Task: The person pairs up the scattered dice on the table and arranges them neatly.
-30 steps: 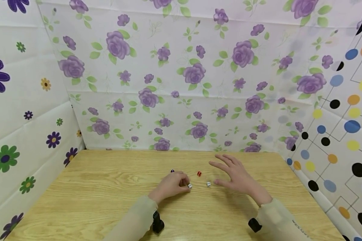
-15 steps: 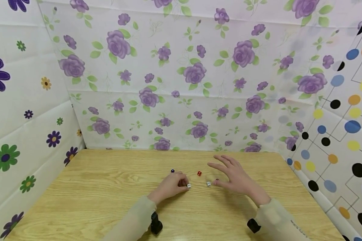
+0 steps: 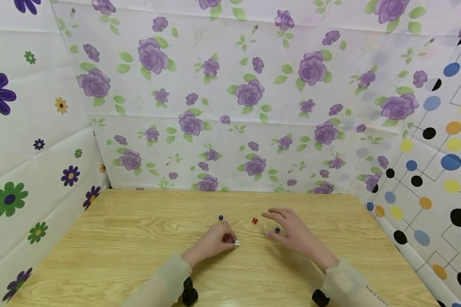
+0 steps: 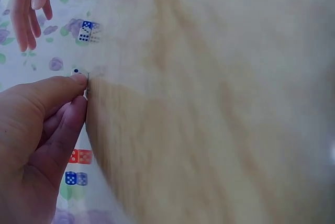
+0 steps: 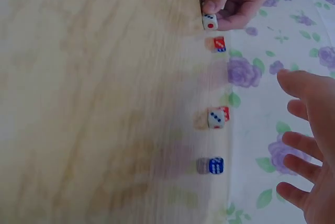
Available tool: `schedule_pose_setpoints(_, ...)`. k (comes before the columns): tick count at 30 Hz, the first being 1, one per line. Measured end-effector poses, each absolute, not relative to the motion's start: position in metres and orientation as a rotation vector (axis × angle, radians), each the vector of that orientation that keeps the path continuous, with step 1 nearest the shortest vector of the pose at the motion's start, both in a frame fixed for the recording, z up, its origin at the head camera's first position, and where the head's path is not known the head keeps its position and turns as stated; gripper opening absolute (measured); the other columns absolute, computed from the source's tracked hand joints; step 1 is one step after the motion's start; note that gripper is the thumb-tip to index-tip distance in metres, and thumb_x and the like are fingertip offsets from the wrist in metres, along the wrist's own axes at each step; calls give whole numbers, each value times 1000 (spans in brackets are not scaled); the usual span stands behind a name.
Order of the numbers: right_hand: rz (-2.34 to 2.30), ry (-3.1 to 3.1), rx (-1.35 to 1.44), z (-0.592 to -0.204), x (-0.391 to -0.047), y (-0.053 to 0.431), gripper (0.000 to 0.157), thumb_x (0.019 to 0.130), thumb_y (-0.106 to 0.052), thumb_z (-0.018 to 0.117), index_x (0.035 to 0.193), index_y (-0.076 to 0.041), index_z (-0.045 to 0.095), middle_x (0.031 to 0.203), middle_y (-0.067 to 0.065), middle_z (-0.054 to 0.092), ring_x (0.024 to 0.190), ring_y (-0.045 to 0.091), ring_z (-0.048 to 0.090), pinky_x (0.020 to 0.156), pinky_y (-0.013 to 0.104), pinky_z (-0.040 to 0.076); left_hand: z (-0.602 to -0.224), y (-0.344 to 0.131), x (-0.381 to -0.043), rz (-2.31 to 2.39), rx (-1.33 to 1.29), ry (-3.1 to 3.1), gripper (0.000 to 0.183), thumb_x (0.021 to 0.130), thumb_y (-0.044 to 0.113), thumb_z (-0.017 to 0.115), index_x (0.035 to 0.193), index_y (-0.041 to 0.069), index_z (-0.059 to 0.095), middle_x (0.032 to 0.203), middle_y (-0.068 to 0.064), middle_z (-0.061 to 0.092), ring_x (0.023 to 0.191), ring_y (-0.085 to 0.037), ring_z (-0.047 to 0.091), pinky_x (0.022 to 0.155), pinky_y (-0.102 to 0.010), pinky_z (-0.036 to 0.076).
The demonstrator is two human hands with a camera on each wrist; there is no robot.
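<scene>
Fingers of your left hand (image 3: 212, 242) pinch a white die (image 3: 236, 243); your right hand (image 3: 295, 232) lies spread, thumb partly hiding a second white die (image 3: 265, 234), a red die (image 3: 255, 221) farther off.

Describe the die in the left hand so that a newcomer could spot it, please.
At the wooden table, find the left hand. It pinches the white die; the other white die, near the right hand, is unheld.

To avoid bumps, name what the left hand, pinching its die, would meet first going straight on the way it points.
The left hand would likely meet the other white die, near the right hand, though depth is unclear.
</scene>
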State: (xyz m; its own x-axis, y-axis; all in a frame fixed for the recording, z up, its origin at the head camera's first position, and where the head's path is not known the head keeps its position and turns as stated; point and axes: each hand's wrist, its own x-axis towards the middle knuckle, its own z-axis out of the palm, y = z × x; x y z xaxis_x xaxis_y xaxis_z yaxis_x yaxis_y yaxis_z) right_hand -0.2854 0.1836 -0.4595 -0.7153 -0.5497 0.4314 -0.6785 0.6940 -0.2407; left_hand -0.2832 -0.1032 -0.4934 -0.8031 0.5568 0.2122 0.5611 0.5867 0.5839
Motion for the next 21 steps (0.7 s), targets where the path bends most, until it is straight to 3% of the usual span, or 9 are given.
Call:
schedule_pose_setpoints(9,920,-2738,784,-464,-262,161,33,89,-20,73,122,-16,68,116,3,67,102,24,64,83,43,55,-493,-110,-260,-1162,-974,-2812,9,84,10,77,90,8,72,84,0,67,73,2,56,67,-16,51)
schedule_pose_setpoints(21,996,-2801,798,-467,-240,136,27,87,-24,76,113,-18,72,106,2,69,92,19,63,73,26,54,-495,-119,-242,-1282,-929,-2812,7,85,10,77,91,8,72,88,-2,67,74,6,54,68,-15,51)
